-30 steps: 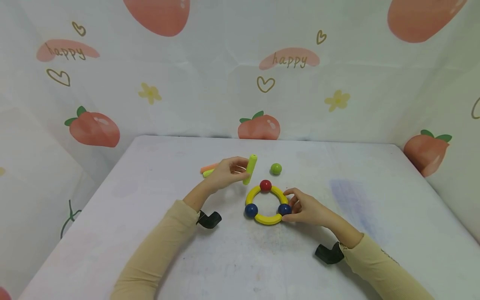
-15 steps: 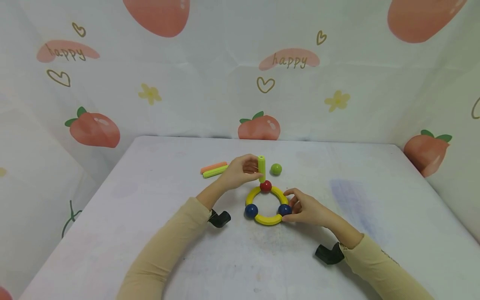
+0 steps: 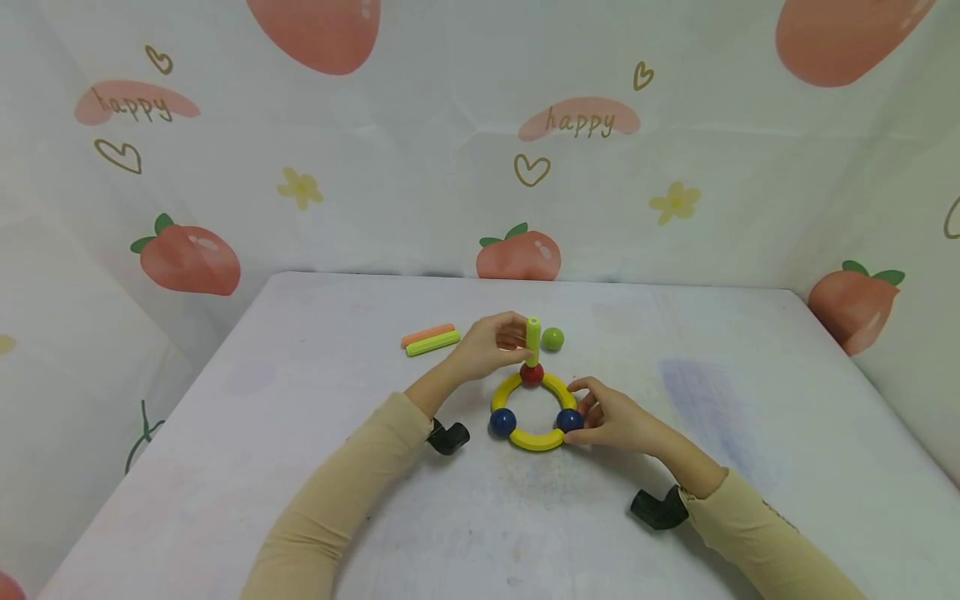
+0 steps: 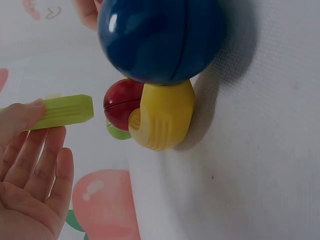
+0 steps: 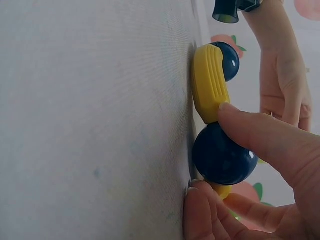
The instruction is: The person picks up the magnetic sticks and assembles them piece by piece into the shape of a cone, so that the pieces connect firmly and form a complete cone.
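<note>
Ring, head view: the ring lies flat on the surface; yellow curved pieces link a red ball at its far side, a left blue ball and a right blue ball.
Left hand, head view: the left hand grips an upright yellow-green stick at the far side of the ring, lower end at the red ball.
Right hand, head view: the right hand holds the ring's right side by the right blue ball, fingers bent.
Loose pieces, head view: an orange stick and a second green-yellow stick lie side by side beyond the ring, to its left; a green ball sits beyond the ring, slightly right.
Backdrop, head view: white cloth printed with peaches and hearts hangs behind the ring.
Stick, left wrist view: held between thumb and fingers, its end faces the ring's red ball across a narrow gap.
Grip, right wrist view: the thumb tip touches a yellow piece of the ring beside a blue ball, fingertips on the ball's other side, near the surface.
</note>
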The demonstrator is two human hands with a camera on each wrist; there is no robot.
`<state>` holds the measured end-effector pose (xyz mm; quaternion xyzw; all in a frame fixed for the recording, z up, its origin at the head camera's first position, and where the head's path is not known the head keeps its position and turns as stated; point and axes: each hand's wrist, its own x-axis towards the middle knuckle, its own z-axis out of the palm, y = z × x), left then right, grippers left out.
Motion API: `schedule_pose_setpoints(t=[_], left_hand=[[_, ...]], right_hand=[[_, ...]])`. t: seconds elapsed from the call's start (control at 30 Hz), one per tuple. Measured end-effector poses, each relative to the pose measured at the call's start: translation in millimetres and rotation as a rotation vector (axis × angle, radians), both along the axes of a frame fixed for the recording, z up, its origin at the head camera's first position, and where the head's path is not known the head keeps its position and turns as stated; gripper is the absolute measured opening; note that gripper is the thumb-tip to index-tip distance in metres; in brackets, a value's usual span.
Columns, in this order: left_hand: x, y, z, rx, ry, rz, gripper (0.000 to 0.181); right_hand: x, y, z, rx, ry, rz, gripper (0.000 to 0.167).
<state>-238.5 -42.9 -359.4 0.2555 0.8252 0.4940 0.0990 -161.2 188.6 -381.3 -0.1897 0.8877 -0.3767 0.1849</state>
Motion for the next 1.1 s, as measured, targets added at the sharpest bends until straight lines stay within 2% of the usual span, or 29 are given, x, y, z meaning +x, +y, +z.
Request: schedule_pose_setpoints(t=[0.47, 0.83, 1.1], left_hand=[[3.0, 2.6, -1.5, -0.024, -0.009, -0.016, 0.036], [3.5, 2.5, -1.7, -0.007, -0.017, -0.010, 0.036], [3.5, 3.1, -3.0, -0.003, -0.035, -0.001, 0.036]], right_hand=[[-0.4, 0.6, -0.3, -0.006, 0.002, 0.008, 0.067], [-0.8, -0.1, 0.0, 0.004, 0.000, 0.005, 0.068], [-0.2, 1.7, 2.3, -0.010, -0.016, 0.037, 0.066]])
